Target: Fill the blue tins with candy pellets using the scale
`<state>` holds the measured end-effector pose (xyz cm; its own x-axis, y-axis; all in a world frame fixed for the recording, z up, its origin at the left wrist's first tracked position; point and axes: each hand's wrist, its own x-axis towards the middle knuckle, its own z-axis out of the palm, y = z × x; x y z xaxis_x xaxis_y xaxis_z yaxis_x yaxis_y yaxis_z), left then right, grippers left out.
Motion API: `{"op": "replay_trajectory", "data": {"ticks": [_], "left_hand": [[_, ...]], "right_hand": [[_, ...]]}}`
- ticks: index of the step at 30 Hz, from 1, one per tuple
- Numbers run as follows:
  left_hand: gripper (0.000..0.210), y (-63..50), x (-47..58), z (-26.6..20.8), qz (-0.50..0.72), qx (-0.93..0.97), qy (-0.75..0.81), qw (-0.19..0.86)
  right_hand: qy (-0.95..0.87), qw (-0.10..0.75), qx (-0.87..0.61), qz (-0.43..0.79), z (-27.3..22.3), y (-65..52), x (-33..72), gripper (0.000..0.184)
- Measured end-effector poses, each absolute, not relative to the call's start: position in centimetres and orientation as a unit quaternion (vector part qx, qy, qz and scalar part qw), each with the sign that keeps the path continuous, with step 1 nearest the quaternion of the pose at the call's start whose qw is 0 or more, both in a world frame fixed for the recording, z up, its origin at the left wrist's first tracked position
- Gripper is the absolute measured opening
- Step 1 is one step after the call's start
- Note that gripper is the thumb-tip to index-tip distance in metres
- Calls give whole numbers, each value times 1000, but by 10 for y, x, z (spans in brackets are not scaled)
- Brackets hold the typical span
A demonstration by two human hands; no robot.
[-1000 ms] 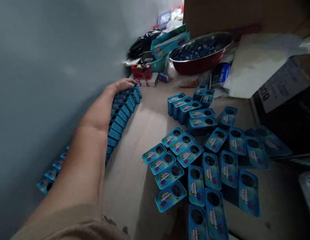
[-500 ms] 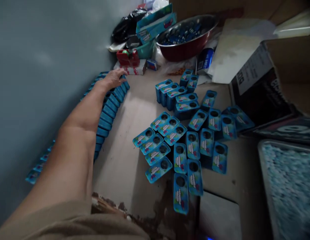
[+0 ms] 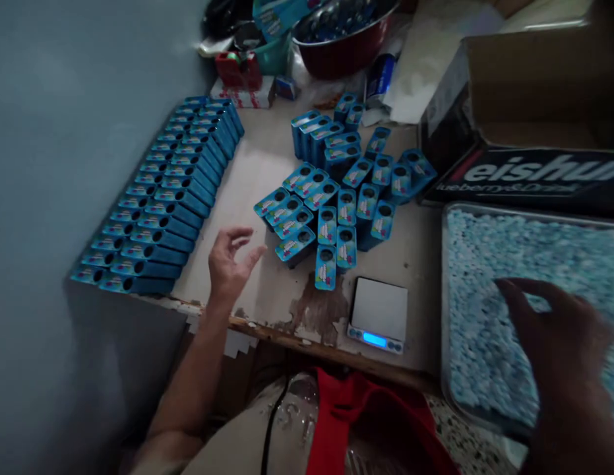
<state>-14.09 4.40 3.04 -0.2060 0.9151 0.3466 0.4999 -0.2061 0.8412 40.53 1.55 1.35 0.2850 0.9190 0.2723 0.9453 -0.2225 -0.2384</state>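
My left hand is over the table, fingers apart and empty, close to a loose cluster of small blue boxes with round dark openings in their tops. The nearest blue box stands just right of it. To its left, along the wall, small blue boxes stand packed in two long rows. My right hand hovers over a metal tray filled with small pale-blue pieces. Its thumb and a finger meet at the tips; whatever is between them, if anything, is too small and dark to tell.
A small digital scale with a lit display sits near the table's chipped front edge. Behind the tray stands an open cardboard box. At the back are a red basin, a red tape dispenser and a blue can.
My left hand has left the far end of the packed rows and come back toward me, empty. My right hand has come into view over the tray. The view has shifted, showing the scale fully.
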Motion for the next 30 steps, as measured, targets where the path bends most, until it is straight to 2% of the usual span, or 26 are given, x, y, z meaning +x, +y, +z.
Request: {"op": "replay_trajectory", "data": {"ticks": [2, 3, 7, 10, 12, 14, 17, 21, 25, 27, 30], "left_hand": [[42, 8, -93, 11, 520, 587, 598, 166], [44, -3, -68, 2, 516, 597, 594, 156], [72, -7, 1, -23, 481, 633, 593, 130], [51, 3, 0, -22, 449, 595, 655, 123], [42, -1, -18, -10, 436, 569, 678, 163], [44, -12, -36, 7, 435, 568, 659, 232], [44, -30, -36, 27, 422, 631, 561, 330], [38, -20, 10, 26, 376, 716, 445, 386], [42, 5, 39, 13, 343, 715, 430, 431], [52, 9, 35, 10, 343, 709, 422, 449], [69, -1, 14, 7, 371, 698, 425, 441]], "right_hand": [[-580, 230, -781, -31, 5, 15, 405, 45], [-582, 247, -774, -30, 2, 17, 403, 44], [-614, 239, -751, -40, -5, 25, 398, 46], [-624, 222, -749, -22, -8, 24, 403, 48], [-635, 215, -742, 1, -11, 22, 408, 51], [-656, 203, -726, 21, -14, 21, 410, 54], [-690, 158, -705, 42, -16, 21, 408, 62], [-683, 80, -722, 70, -11, 23, 402, 74], [-692, 49, -717, 70, -6, 17, 403, 65], [-716, 52, -694, 57, -6, 7, 404, 58], [-744, 58, -664, 45, -8, -14, 403, 58]]}}
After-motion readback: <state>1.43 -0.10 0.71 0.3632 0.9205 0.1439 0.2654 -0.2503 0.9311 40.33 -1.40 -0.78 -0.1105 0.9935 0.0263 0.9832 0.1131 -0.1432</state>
